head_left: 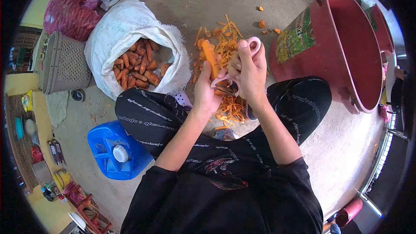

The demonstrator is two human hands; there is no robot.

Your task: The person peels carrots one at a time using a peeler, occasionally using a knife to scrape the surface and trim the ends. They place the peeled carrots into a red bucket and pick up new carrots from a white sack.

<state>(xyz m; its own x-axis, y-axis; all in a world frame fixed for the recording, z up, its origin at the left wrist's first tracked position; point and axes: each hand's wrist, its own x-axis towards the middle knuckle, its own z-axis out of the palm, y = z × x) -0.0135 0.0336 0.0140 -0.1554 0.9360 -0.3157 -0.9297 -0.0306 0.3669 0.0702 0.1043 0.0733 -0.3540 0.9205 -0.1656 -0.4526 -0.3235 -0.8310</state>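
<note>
My left hand grips the lower end of an orange carrot that points away from me. My right hand is closed around a pink peeler, whose blade end sits by the carrot's base near my left fingers. Below and beyond both hands lies a pile of orange carrot peelings on the concrete floor. An open white sack full of unpeeled carrots lies to the left of my hands.
A big red pot stands tilted at the right. A blue jerrycan sits by my left knee. A grey plastic basket and red mesh bags are at far left. Small carrot bits dot the floor.
</note>
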